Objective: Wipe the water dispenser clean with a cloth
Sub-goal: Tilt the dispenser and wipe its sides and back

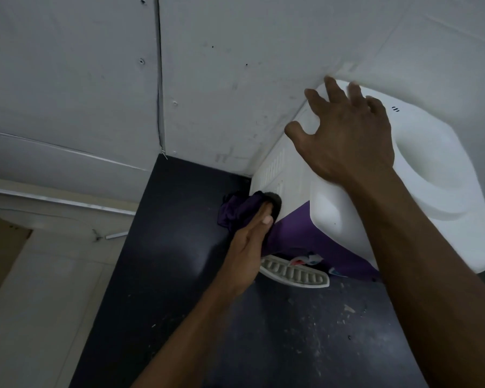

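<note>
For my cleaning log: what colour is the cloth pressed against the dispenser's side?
The crumpled cloth is dark purple, seen in the head view.

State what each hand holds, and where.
Left hand presses a bunched purple cloth flat against the dispenser side. Right hand grips nothing; it rests spread on the dispenser top.

You had a dark surface (165,275), scuffed with pale specks. On it stood the white-and-purple water dispenser (347,219) against the wall, its white drip tray (294,274) lying at the base.
</note>
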Tool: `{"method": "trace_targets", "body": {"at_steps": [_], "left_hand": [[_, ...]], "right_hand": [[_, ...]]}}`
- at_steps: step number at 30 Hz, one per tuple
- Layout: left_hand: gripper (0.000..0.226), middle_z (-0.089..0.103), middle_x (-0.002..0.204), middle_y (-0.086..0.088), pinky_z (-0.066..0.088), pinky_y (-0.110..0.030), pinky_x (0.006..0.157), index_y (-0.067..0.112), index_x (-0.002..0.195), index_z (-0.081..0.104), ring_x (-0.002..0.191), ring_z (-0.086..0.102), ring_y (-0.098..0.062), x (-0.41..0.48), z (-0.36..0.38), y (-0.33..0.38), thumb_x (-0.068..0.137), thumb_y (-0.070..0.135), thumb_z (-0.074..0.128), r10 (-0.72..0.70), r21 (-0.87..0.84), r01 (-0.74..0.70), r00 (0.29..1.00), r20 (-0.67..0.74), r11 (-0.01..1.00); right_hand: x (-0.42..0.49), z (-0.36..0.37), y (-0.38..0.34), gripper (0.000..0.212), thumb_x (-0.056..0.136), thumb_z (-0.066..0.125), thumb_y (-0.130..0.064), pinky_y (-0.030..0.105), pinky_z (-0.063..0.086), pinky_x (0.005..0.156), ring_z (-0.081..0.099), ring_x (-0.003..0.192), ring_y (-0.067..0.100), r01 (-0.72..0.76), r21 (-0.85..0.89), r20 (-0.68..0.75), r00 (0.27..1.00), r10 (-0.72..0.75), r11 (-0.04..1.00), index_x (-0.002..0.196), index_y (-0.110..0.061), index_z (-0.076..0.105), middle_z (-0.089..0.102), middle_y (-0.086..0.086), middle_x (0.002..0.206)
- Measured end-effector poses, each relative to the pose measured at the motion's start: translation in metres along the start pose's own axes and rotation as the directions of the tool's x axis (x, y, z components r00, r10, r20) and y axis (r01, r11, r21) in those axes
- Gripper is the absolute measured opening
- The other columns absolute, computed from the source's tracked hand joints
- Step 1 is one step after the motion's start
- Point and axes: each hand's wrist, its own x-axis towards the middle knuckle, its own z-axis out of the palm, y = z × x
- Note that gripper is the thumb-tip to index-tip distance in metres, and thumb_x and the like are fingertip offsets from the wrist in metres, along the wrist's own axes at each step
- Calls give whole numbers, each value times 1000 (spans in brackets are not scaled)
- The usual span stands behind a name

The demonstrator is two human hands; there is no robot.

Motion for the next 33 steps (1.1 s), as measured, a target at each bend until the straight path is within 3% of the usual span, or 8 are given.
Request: {"method": "trace_targets", "body": {"at_steps": [4, 7, 10, 13, 23, 28, 33], "left_hand": [[44, 45, 137, 35, 32, -6, 108, 47, 136, 43, 128, 42, 20, -13, -10, -9, 95, 61, 52, -102, -62, 102, 995, 0, 993], [57, 36, 139, 39, 27, -2, 110, 38, 148, 29, 122, 35, 32, -19, -3, -14, 95, 57, 41, -84, -13, 84, 996, 22, 996], [71, 25, 157, 32, 20, -22, 124, 45, 154, 19, 141, 27, 17, -7, 5, -9, 92, 75, 38, -84, 36, 82, 995, 61, 996], [92, 20, 165, 24, 18, -41, 127, 43, 159, 15, 150, 22, 2, 14, 8, 4, 80, 86, 36, -111, 53, 108, 991, 69, 993], [96, 12, 168, 20, 8, -40, 129, 35, 162, 11, 152, 12, 4, 41, 16, 32, 81, 84, 31, -44, 39, 41, 997, 64, 998], [88, 18, 166, 22, 14, -39, 129, 40, 160, 15, 151, 18, 6, 1, 14, 22, 84, 78, 36, -6, -22, 9, 992, 129, 1000], [59, 20, 164, 27, 17, -38, 128, 60, 146, 19, 149, 21, 9, -27, 18, 0, 90, 73, 30, 5, -53, -1, 996, 84, 999]], "right_hand": [[-1, 0, -1, 83, 88, 21, -69, 49, 12, 125, 13, 157, 33, -1, 3, -8, 1000, 1, 1000, 160, -28, 30, 18, 2, 171], [0, 0, -1, 83, 89, 21, -69, 49, 12, 125, 13, 157, 33, 1, -2, -6, 1000, -1, 1000, 160, -28, 30, 18, 3, 171], [0, 1, 0, 82, 89, 22, -69, 49, 12, 125, 14, 157, 33, 0, -8, -9, 1000, 0, 1000, 160, -28, 30, 17, 3, 171], [1, 1, 0, 81, 90, 22, -69, 49, 12, 125, 13, 157, 33, 1, -15, 3, 1000, -1, 1000, 161, -28, 29, 16, 3, 171], [0, -2, -1, 84, 87, 21, -69, 49, 11, 126, 12, 158, 32, -9, -8, 3, 1000, 9, 1000, 160, -28, 29, 16, 2, 171], [0, 0, -2, 83, 88, 22, -69, 49, 12, 125, 13, 157, 32, -1, -12, 6, 1000, 1, 1000, 160, -28, 29, 16, 2, 171], [-1, 1, -2, 84, 88, 22, -69, 49, 12, 125, 13, 157, 33, -4, -5, 0, 1000, 4, 1000, 160, -28, 30, 17, 3, 171]]}}
